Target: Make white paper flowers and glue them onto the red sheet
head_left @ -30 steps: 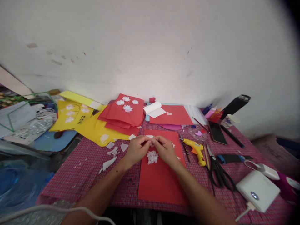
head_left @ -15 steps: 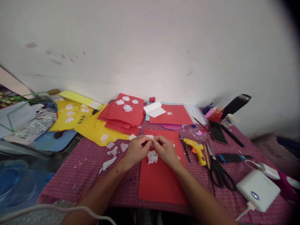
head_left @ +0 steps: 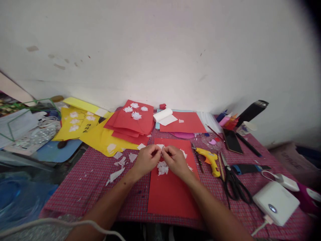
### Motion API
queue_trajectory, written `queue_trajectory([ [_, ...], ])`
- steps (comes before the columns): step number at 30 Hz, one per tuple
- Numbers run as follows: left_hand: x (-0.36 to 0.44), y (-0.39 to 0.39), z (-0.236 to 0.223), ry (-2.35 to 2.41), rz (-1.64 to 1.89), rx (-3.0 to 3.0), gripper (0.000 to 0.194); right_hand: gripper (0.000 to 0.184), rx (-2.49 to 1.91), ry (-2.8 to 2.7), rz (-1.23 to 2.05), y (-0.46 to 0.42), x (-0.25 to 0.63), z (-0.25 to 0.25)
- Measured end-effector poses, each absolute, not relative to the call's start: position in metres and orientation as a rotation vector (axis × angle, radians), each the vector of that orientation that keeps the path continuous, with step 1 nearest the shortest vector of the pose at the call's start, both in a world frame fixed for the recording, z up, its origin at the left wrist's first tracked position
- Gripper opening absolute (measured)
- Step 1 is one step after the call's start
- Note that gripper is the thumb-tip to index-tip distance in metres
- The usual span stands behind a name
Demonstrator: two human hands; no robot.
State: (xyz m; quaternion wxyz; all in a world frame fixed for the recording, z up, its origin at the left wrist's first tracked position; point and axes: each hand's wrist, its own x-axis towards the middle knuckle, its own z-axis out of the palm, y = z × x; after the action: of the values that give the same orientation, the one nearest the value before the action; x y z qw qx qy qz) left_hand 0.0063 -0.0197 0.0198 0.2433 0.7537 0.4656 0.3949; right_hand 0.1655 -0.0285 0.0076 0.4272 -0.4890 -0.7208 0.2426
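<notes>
My left hand point(head_left: 147, 159) and my right hand point(head_left: 175, 160) meet fingertip to fingertip over the red paper sheet point(head_left: 173, 197). Both are closed in a pinch on a small piece of white paper, mostly hidden by the fingers. Just below them a crumpled white paper flower point(head_left: 163, 168) lies on the sheet. Other white clusters show at the sheet's right side, partly covered by my right hand. Torn white paper scraps point(head_left: 117, 174) are scattered on the checked cloth left of my left hand.
Right of the sheet lie a yellow glue gun point(head_left: 211, 160), black scissors point(head_left: 234, 184), a blue-handled cutter point(head_left: 244, 169) and a white power bank point(head_left: 277, 203). Behind are red sheets with white flowers point(head_left: 136, 115) and a white paper roll point(head_left: 164, 115). A black bottle point(head_left: 252, 113) leans at back right.
My fingertips have shifted slightly, with the right fingers turned a little more inward against the left. The white bit between them shows less. Everything else stays put.
</notes>
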Motion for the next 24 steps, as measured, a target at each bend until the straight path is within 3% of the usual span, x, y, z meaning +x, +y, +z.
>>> queue_trajectory([
  [15, 0.0022, -0.0149, 0.0175, 1.127, 1.061, 1.686, 0.018, 0.019, -1.212, -1.636, 0.779, -0.0291, 0.164, 0.0096],
  [20, 0.0024, -0.0134, 0.0147, 1.116, 1.05, 1.594, 0.021, 0.008, -1.166, -1.644, 0.684, -0.0314, 0.163, 0.0101],
  [24, 0.0028, -0.0136, 0.0139, 1.098, 1.057, 1.552, 0.02, 0.01, -1.163, -1.724, 0.586, -0.0324, 0.1633, 0.0106],
])
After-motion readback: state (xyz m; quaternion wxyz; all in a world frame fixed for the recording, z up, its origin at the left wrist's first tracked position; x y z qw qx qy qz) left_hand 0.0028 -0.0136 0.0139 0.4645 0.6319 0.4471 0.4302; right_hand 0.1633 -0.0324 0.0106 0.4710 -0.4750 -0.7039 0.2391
